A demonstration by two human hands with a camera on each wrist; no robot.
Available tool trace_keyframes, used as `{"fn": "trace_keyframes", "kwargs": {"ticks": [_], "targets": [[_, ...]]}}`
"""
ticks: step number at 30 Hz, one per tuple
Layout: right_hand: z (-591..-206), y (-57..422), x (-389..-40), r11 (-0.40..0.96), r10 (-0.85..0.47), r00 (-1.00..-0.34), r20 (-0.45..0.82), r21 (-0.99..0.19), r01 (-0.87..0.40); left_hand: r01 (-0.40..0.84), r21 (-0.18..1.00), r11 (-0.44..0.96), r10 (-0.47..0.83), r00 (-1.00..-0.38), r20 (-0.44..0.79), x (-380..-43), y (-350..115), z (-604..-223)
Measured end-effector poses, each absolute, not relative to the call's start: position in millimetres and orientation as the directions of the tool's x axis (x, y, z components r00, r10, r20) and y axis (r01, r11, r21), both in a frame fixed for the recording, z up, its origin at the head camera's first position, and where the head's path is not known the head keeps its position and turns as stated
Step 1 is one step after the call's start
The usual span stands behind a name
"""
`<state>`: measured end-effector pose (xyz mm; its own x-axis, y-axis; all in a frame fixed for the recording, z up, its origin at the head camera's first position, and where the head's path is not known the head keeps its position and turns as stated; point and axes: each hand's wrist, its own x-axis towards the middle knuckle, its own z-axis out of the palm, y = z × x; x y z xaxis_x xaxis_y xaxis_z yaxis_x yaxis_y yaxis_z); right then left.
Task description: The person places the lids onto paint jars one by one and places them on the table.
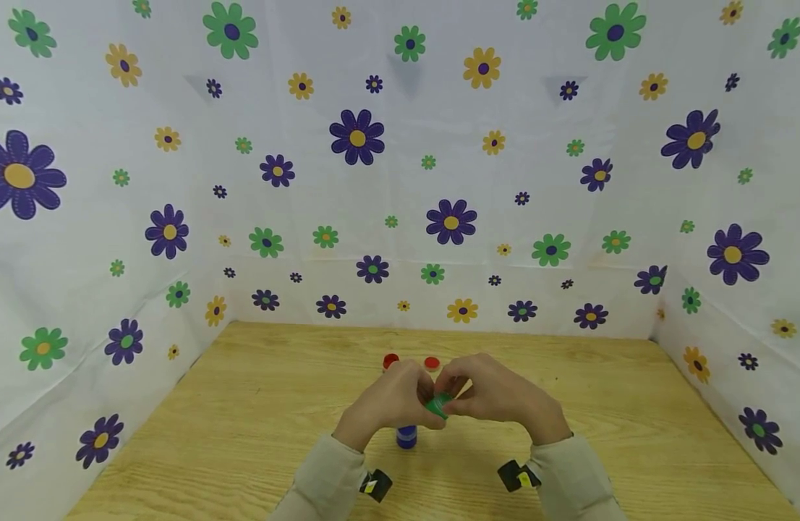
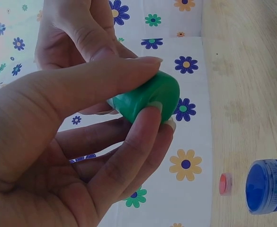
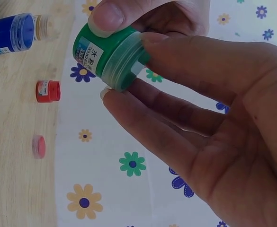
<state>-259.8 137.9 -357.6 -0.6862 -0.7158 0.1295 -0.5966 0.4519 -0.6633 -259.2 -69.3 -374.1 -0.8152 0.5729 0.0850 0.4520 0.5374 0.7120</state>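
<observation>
A small green paint jar (image 1: 439, 407) is held up above the table between both hands. My left hand (image 1: 396, 396) grips its green body with the thumb on one side and fingers on the other, as the left wrist view shows. On the other end, the thumb and fingers of my right hand (image 1: 500, 391) pinch the clear lid (image 3: 121, 66), which sits on the jar. A printed label (image 3: 91, 56) faces the right wrist camera. Below the left hand stands a blue paint jar (image 1: 406, 437) with a clear lid.
Beyond the hands, a red paint jar (image 3: 48, 91) stands on the wooden table (image 1: 296, 383), with a red-stained lid (image 1: 432, 363) lying to its right. Another pale-capped jar (image 3: 41, 27) shows partly behind the blue one. A flower-patterned cloth (image 1: 400, 174) encloses the back and sides.
</observation>
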Motion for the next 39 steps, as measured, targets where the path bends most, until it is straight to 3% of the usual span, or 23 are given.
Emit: {"fn": "trace_keyframes", "kwargs": {"ticks": [9,24,39], "targets": [[-357.3,138.3,-259.6,0.496,-0.710,-0.692,0.133,-0.603,-0.625,0.457,0.710,0.535,0.578,-0.812,0.087,-259.3,-69.3,-375.1],[-356.4,138.7,-257.6,0.438,-0.711,-0.686,0.154,-0.666,-0.603,0.452,0.713,0.537,0.570,-0.817,0.088,-261.0,-70.5,-376.6],[-357.2,138.3,-260.0,0.448,-0.718,-0.678,0.158,-0.640,-0.624,0.461,0.710,0.533,0.581,-0.809,0.089,-259.9,-69.6,-375.5]]}}
